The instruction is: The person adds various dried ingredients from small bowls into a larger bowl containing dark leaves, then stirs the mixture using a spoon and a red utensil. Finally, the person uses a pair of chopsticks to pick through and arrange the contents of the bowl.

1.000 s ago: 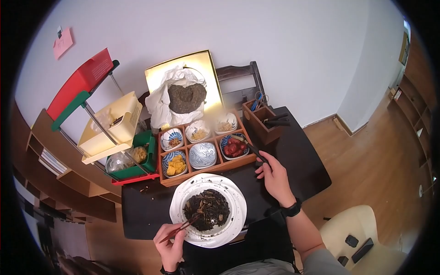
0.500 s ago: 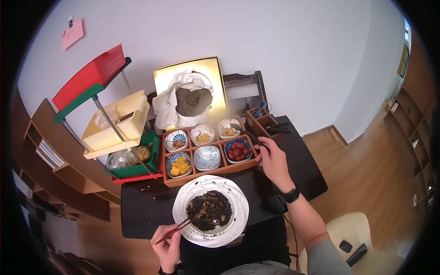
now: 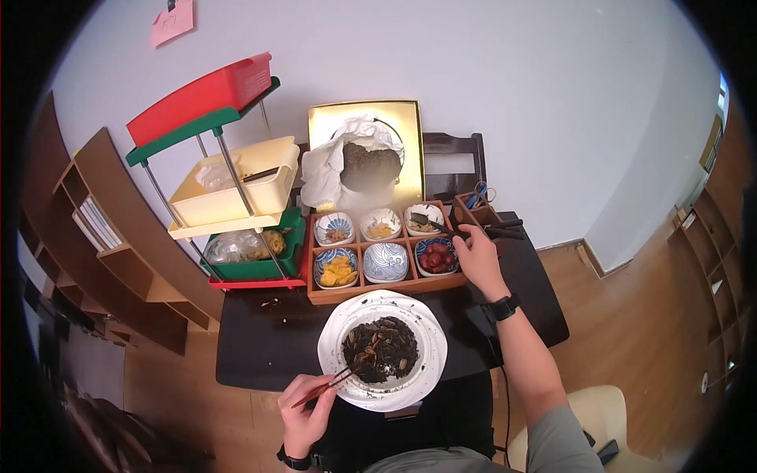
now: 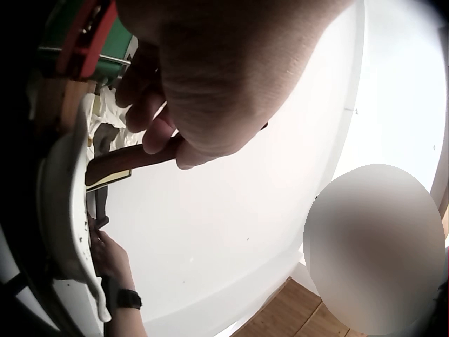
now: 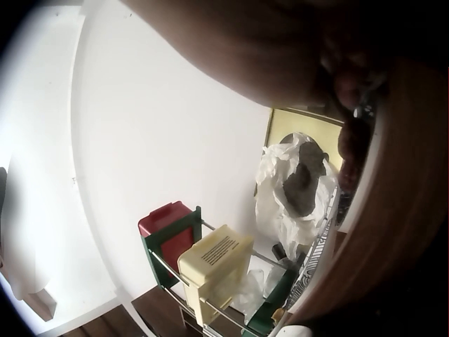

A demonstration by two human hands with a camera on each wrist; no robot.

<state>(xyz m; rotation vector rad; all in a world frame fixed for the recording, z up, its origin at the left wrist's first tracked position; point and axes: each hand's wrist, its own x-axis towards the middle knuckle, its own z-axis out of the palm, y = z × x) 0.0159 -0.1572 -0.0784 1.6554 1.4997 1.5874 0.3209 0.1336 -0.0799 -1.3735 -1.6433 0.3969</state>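
My left hand (image 3: 306,411) pinches reddish-brown wooden tweezers (image 3: 337,378). Their tips reach into dark loose tea leaves (image 3: 382,347) in a wide-rimmed white bowl (image 3: 430,315). In the left wrist view the tweezers (image 4: 130,160) slant down to the bowl's rim. My right hand (image 3: 479,258) grips a dark, slim-handled scoop (image 3: 443,229). The scoop's small head is over the back-right cup (image 3: 410,221), which holds pale bits. Directly below my right fingers sits a blue-patterned cup of red dates (image 3: 435,258).
A divided wooden tray (image 3: 339,298) holds several patterned cups. Behind it, a dark tea cake (image 3: 371,165) lies in white paper against a gold box (image 3: 410,118). A tiered basket rack (image 3: 221,142) stands left, and a wooden holder with scissors (image 3: 477,209) at the back right.
My right hand has moved the scoop from over the red dates back to the cup of pale bits. My left hand keeps the tweezers in the leaves. The head view has shifted.
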